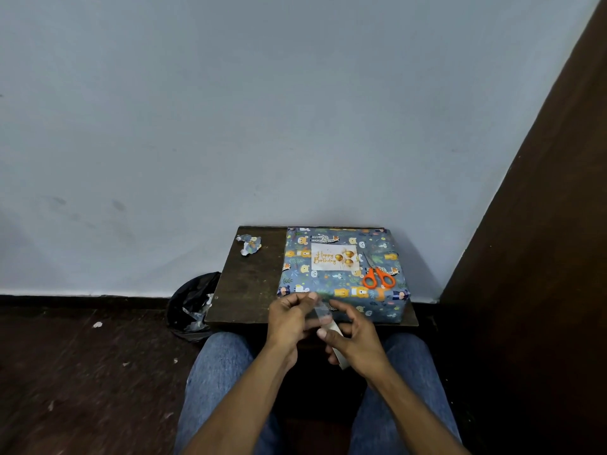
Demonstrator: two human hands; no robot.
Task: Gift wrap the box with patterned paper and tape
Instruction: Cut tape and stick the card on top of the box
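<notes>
The box (341,290), wrapped in blue paper with animal prints, lies on the right half of a small dark table (249,284). A white "Happy Birthday" card (333,256) sits on its top. Just in front of the box's near edge, my left hand (289,318) pinches the free end of a clear tape strip (320,310). My right hand (356,336) grips the tape roll (338,348), mostly hidden behind its fingers. Both hands hover above my lap, close together.
Orange-handled scissors (377,274) lie on the box's right side. A scrap of wrapping paper (249,244) sits at the table's back left corner. A black bin bag (193,307) with paper scraps stands left of the table. A wall runs behind; a brown panel rises on the right.
</notes>
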